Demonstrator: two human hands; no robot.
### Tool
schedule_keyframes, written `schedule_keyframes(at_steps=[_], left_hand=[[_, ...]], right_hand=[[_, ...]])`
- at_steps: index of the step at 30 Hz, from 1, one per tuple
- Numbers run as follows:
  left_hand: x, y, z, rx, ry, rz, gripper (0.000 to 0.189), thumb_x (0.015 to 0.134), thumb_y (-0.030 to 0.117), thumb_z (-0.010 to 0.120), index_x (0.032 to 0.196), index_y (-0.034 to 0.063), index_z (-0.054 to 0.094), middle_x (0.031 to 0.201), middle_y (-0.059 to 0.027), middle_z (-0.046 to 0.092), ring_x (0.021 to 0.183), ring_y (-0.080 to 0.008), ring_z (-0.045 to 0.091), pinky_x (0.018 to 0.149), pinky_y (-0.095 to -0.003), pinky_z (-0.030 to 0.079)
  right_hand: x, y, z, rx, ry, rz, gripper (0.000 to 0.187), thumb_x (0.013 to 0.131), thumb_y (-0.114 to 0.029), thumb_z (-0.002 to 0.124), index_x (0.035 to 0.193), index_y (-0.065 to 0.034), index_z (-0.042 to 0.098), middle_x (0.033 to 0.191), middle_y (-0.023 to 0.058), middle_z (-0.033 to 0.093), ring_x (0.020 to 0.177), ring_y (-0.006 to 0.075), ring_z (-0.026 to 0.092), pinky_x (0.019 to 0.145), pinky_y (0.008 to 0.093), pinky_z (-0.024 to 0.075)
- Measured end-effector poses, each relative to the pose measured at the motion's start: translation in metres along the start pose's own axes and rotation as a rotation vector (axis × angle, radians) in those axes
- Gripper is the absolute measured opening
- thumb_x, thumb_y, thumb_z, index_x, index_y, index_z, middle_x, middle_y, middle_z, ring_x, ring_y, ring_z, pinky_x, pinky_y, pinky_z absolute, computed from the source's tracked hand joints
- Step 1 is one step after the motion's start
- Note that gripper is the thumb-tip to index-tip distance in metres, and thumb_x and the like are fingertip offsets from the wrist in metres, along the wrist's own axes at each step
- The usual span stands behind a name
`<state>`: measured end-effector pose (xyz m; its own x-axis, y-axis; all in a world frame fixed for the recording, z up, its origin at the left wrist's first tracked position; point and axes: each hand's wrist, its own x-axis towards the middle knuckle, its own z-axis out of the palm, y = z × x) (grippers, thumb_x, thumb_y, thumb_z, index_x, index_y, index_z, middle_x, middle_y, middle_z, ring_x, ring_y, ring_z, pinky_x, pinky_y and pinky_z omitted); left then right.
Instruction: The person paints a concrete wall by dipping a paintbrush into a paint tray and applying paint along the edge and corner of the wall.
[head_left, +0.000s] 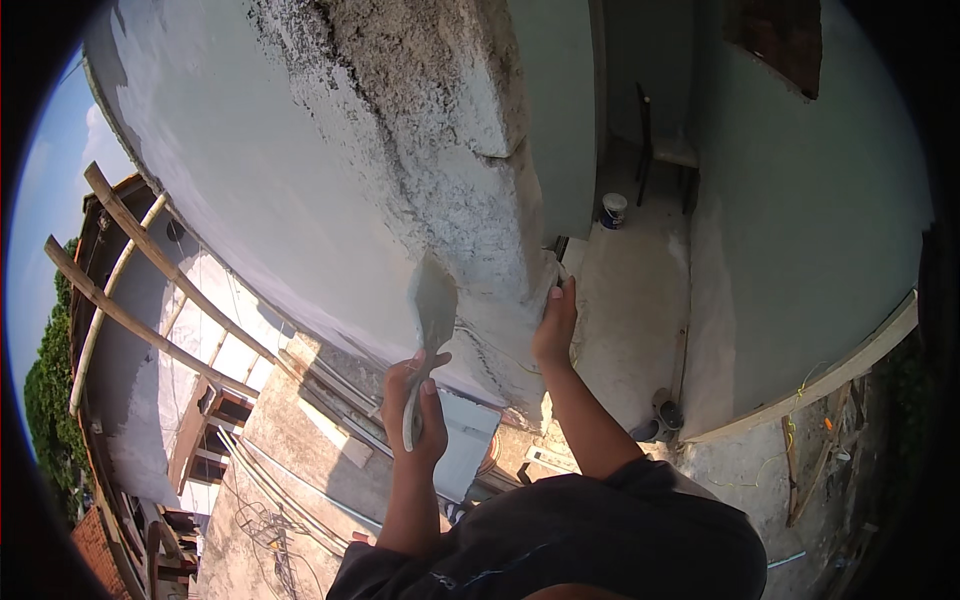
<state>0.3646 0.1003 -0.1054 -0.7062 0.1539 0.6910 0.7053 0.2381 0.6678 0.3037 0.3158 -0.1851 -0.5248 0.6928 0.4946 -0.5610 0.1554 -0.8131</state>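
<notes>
My left hand (417, 416) grips the handle of a trowel (433, 296). Its broad blade, smeared with pale material, points up at the face of a wall (300, 202) and overlaps a rough patch of plaster (420, 150) in this view. Whether the blade touches the wall is unclear. At the wall's right-hand corner, my right hand (555, 322) is raised with its fingers bent around something small and pale by the edge; I cannot make out what it is. The rough plaster runs up along this corner, grey-brown at the top and whitish lower down.
Right of the corner, a passage holds a paint bucket (613, 210) and a chair (667, 154). A pale panel (465, 442) stands below my left hand. Bamboo poles (165, 262) slant at the left. Pipes (292, 491) and tangled wire (277, 536) lie on the ground.
</notes>
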Motion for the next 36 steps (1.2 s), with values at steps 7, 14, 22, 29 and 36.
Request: schedule_keyframes(at_steps=[7, 14, 22, 29, 36], left_hand=[[0.016, 0.014, -0.001, 0.062, -0.015, 0.018, 0.026, 0.095, 0.0, 0.049, 0.121, 0.0004, 0.055, 0.103, -0.0192, 0.069, 0.096, -0.0301, 0.067, 0.086, -0.0368, 0.049], [0.023, 0.006, 0.003, 0.084, -0.082, 0.03, 0.029, 0.094, -0.001, 0.05, 0.122, -0.0009, 0.055, 0.101, -0.018, 0.065, 0.088, -0.0299, 0.067, 0.08, -0.0362, 0.051], [0.027, 0.014, -0.004, 0.021, -0.107, -0.024, 0.028, 0.095, 0.0, 0.05, 0.123, -0.0015, 0.054, 0.1, -0.0189, 0.068, 0.088, -0.0297, 0.068, 0.078, -0.0348, 0.051], [0.037, 0.018, -0.014, 0.075, -0.137, 0.041, 0.028, 0.096, 0.001, 0.051, 0.123, -0.003, 0.054, 0.099, -0.0192, 0.068, 0.092, -0.0299, 0.068, 0.081, -0.0362, 0.052], [0.032, 0.029, -0.022, -0.021, -0.135, -0.018, 0.026, 0.094, 0.0, 0.052, 0.12, -0.0029, 0.057, 0.098, -0.0198, 0.065, 0.091, -0.0324, 0.066, 0.081, -0.0376, 0.051]], right_hand=[[0.0, -0.005, -0.002, 0.046, -0.03, -0.001, 0.045, 0.102, -0.027, 0.041, 0.131, 0.0072, 0.047, 0.123, 0.0214, 0.059, 0.115, 0.0295, 0.055, 0.1, 0.0356, 0.0391], [-0.001, 0.005, -0.002, 0.034, -0.014, 0.05, 0.045, 0.103, -0.027, 0.04, 0.131, 0.0074, 0.048, 0.125, 0.0216, 0.058, 0.116, 0.0295, 0.055, 0.101, 0.0356, 0.0389], [-0.002, 0.019, -0.003, -0.107, 0.055, 0.041, 0.045, 0.104, -0.027, 0.04, 0.131, 0.0076, 0.047, 0.121, 0.0213, 0.06, 0.114, 0.0288, 0.055, 0.101, 0.0341, 0.0382], [-0.001, 0.0, -0.002, -0.031, 0.016, 0.034, 0.042, 0.105, -0.028, 0.037, 0.129, 0.0038, 0.05, 0.118, 0.0191, 0.061, 0.111, 0.0259, 0.056, 0.098, 0.0328, 0.0393], [-0.002, 0.007, -0.004, 0.006, 0.009, 0.036, 0.044, 0.105, -0.028, 0.037, 0.131, 0.0053, 0.048, 0.123, 0.019, 0.06, 0.114, 0.0257, 0.055, 0.1, 0.0324, 0.0384]])
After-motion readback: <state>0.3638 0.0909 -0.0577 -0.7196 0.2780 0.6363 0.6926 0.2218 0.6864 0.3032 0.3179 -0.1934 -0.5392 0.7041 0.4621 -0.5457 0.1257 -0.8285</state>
